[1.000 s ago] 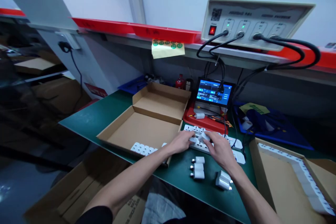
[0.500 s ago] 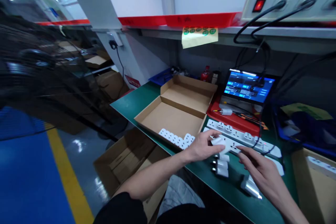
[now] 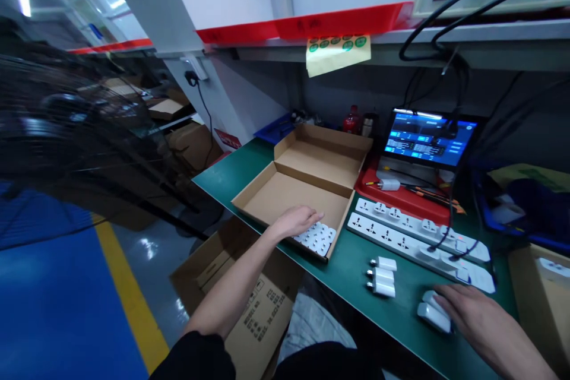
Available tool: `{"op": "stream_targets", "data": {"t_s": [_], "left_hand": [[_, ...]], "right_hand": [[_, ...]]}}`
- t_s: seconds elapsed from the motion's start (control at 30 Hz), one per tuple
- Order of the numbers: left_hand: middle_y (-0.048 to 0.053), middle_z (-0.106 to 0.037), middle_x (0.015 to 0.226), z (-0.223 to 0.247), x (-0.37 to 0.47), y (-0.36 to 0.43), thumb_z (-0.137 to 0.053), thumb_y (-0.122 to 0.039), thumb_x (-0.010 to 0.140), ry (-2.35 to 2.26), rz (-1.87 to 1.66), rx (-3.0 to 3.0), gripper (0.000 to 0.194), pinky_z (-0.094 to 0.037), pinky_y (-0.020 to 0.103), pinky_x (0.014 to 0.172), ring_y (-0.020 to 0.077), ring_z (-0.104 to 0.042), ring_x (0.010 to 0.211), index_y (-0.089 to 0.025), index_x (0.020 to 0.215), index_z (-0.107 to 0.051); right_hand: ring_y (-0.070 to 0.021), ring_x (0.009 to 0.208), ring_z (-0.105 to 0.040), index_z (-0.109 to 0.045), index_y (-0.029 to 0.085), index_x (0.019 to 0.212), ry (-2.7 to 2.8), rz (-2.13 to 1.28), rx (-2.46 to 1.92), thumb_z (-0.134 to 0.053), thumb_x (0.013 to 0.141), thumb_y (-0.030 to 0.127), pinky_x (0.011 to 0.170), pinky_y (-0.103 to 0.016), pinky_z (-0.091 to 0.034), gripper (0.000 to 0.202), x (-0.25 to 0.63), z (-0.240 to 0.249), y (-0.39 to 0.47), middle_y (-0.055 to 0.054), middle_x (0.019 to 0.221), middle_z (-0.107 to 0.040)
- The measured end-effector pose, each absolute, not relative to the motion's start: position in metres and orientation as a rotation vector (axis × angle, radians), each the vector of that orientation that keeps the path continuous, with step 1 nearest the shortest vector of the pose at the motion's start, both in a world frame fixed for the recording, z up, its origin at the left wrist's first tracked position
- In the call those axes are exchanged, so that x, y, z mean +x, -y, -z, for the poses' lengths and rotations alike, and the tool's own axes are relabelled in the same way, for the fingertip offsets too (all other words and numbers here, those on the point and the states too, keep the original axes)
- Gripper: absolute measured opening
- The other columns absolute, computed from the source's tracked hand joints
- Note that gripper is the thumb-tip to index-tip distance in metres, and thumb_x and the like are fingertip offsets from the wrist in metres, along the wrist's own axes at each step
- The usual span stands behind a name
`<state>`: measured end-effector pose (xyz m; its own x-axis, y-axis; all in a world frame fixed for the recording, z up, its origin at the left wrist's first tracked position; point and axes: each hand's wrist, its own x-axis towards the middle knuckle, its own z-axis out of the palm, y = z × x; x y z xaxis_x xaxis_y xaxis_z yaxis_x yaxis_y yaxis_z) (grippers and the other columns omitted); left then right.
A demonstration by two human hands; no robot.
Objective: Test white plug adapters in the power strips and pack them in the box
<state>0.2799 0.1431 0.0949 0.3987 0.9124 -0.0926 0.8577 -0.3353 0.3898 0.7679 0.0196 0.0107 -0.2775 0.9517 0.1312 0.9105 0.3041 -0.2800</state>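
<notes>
My left hand is low in an open cardboard box, fingers together and pointing right. Its fingertips are over a block of white plug chargers packed at the near edge, and whatever it grips is hidden beneath it. On the green table, my right hand closes over the right end of a pair of white chargers; its fingers are slightly blurred. Between the hands, three more white chargers lie side by side with pins facing left.
Two white power strips run across the table behind the chargers. Beyond them stand a red tray and a lit screen. Another carton is at the right, and a large open carton sits below the table's edge.
My left hand, which held a white charger above the power strips, has moved left and down into the box. My right hand has come down onto the pair of chargers.
</notes>
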Motion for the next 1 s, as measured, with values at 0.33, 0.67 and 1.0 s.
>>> {"op": "stream_targets", "data": {"t_s": [0.33,0.67,1.0], "left_hand": [[0.020,-0.064,0.147,-0.051,0.418,-0.052,-0.070,-0.046,0.105,-0.713,-0.550,3.087,0.057,-0.053,0.046,0.098,0.0363,-0.058,0.134,-0.012,0.149,-0.058],[0.010,-0.065,0.091,-0.032,0.436,-0.030,-0.065,-0.017,0.096,-0.528,-0.502,3.105,0.010,-0.048,0.039,0.068,0.0270,-0.061,0.087,-0.018,0.106,-0.065],[0.013,-0.072,0.122,-0.082,0.405,-0.119,-0.054,-0.024,0.110,-1.078,-0.633,2.573,0.028,-0.060,0.039,0.093,0.0274,-0.071,0.110,-0.018,0.136,-0.065]], "right_hand": [[-0.0324,0.104,-0.077,-0.082,0.024,0.119,2.659,-0.345,-1.774,-0.055,0.104,0.030,0.090,-0.045,-0.061,0.031,0.734,-0.065,-0.022,-0.011,0.104,-0.082],[-0.0270,0.106,-0.075,-0.059,0.018,0.152,2.445,-0.089,-1.755,-0.041,0.109,0.019,0.087,-0.035,-0.057,0.047,0.672,-0.090,-0.066,-0.017,0.138,-0.071],[-0.0236,0.095,-0.077,-0.063,0.020,0.141,2.566,-0.032,-1.971,-0.047,0.095,-0.002,0.080,-0.031,-0.050,0.054,0.638,-0.089,-0.101,-0.012,0.129,-0.073]]}}
